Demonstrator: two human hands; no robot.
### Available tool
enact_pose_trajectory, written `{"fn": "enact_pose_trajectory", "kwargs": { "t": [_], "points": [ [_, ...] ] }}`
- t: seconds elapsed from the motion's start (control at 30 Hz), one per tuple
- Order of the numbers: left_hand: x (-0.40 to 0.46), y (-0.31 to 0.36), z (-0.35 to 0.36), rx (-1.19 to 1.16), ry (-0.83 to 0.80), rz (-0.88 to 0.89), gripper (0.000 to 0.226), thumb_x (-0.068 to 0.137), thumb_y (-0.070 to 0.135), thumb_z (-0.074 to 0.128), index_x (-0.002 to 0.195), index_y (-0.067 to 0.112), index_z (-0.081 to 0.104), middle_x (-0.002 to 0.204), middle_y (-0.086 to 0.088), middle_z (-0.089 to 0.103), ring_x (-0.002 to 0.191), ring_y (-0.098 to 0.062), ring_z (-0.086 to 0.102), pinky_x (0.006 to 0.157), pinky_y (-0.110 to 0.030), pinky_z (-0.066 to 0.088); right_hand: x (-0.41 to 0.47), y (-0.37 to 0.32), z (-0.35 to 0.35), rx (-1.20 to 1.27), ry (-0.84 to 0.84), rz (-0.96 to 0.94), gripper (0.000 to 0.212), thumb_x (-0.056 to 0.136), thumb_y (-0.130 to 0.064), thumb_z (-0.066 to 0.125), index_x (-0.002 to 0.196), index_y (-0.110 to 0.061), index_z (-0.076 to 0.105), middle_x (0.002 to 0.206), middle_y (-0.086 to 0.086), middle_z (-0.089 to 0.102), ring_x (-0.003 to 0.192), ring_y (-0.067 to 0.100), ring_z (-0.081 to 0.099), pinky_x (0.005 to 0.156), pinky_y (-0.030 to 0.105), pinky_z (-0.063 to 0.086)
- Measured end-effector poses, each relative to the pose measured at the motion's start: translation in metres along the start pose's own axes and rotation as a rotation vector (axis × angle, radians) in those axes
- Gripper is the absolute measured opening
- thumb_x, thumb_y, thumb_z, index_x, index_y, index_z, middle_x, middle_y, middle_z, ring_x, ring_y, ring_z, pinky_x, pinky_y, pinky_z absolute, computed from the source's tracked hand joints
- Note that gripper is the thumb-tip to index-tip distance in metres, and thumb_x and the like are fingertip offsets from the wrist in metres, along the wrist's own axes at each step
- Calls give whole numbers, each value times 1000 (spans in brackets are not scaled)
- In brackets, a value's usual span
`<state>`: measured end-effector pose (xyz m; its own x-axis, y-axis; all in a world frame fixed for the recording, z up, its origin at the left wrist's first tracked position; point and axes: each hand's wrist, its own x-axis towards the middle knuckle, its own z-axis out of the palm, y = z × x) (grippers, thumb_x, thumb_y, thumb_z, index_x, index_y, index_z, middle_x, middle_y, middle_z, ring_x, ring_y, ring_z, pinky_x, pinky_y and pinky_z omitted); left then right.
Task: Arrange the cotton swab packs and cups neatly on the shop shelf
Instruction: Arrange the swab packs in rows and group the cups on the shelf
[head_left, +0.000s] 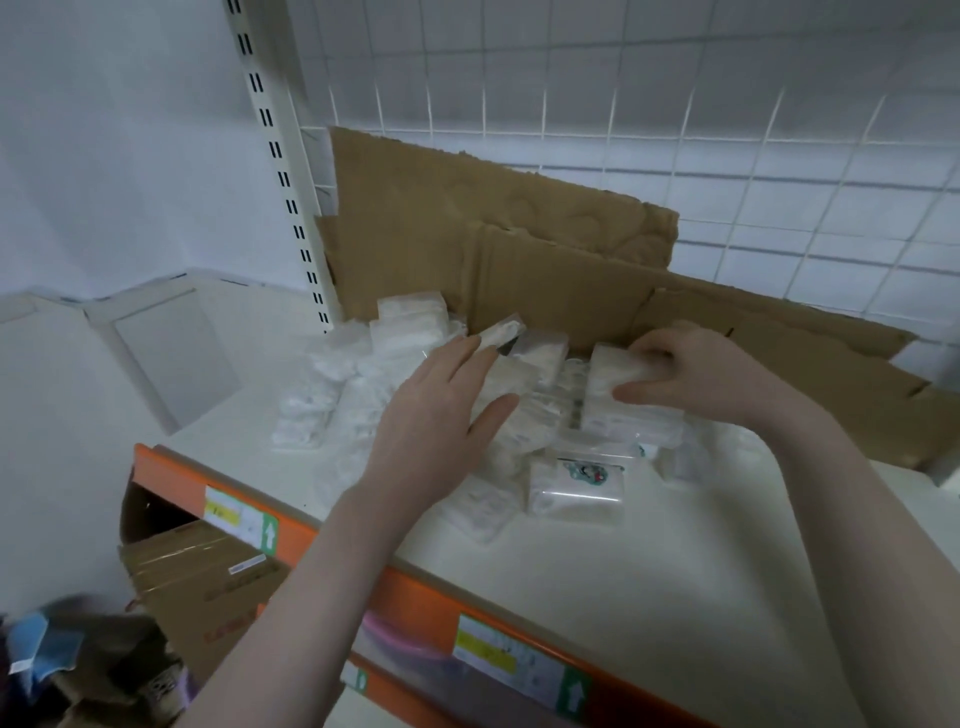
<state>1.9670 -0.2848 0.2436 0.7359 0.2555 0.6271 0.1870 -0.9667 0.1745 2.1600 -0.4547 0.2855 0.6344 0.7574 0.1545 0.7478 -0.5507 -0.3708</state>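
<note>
cardboard boxes (208, 582) sit nearest, low at the left under the shelf, with a blue cloth (39, 644) beside them on the floor; above them runs the orange front edge (415, 597) of the shelf, carrying yellow-and-white price labels (511, 657) with green arrow tabs; the white shelf (675, 571) spreads behind that edge, bare along its front; further in lies a loose heap of cotton swab packs (363, 410), clear plastic over white, spread from the middle toward the left; one flat pack with a printed label (576, 480) lies at the front of the heap, face up; the left hand (441, 415) reaches over the middle of the heap, fingers straight and slightly spread, palm down on the packs, fingertips touching a small tilted pack (498, 332); the right hand (701, 379) sits just to the right, fingers curled over the top and thumb along the front of a white pack (618, 379), which rests on top of a short stack of packs (628, 426); whether it is lifted off the stack i cannot tell; behind the heap stand torn sheets of brown cardboard (519, 234), leaning against the white wire grid (727, 130) at the back; a slotted white upright (275, 156) rises at the left of the cardboard.
</note>
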Motion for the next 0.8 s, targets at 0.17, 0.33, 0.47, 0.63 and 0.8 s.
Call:
{"fn": "enact_pose_trajectory", "kwargs": {
  "t": [0.17,0.33,0.47,0.63,0.8],
  "points": [
    [26,13,6,66,-71,27,56,91,49,39,111,3,65,111,-11,65,102,-27,62,82,-34,50,-30,6,-4,85,110,38,51,73,-43,73,116,-22,56,111,-4,55,100,13,49,82,27,37],
    [51,22,15,248,-266,-50,52,96,50,34,115,9,59,113,-8,60,108,-23,53,82,-33,43,-58,14,-6,117,216,81,52,72,-40,75,116,-20,58,107,-3,56,97,13,49,79,27,35],
    [53,24,24,351,-341,-55,47,97,48,34,98,10,61,103,-8,64,98,-25,58,74,-32,42,-72,19,-1,154,240,87,50,72,-37,75,116,-21,58,105,-3,57,96,13,49,77,27,34],
    [42,20,19,173,-305,-75,30,95,33,44,97,8,60,103,-8,62,98,-26,56,78,-32,42,-78,24,3,233,264,83,47,70,-34,77,112,-22,59,102,-6,56,96,10,49,79,25,32],
    [28,19,9,-65,-224,-94,31,91,24,58,116,6,63,117,-11,60,107,-27,55,90,-35,43,-79,24,10,269,243,74,49,71,-37,76,114,-24,59,105,-8,56,99,10,49,81,25,32]
  ]
}}
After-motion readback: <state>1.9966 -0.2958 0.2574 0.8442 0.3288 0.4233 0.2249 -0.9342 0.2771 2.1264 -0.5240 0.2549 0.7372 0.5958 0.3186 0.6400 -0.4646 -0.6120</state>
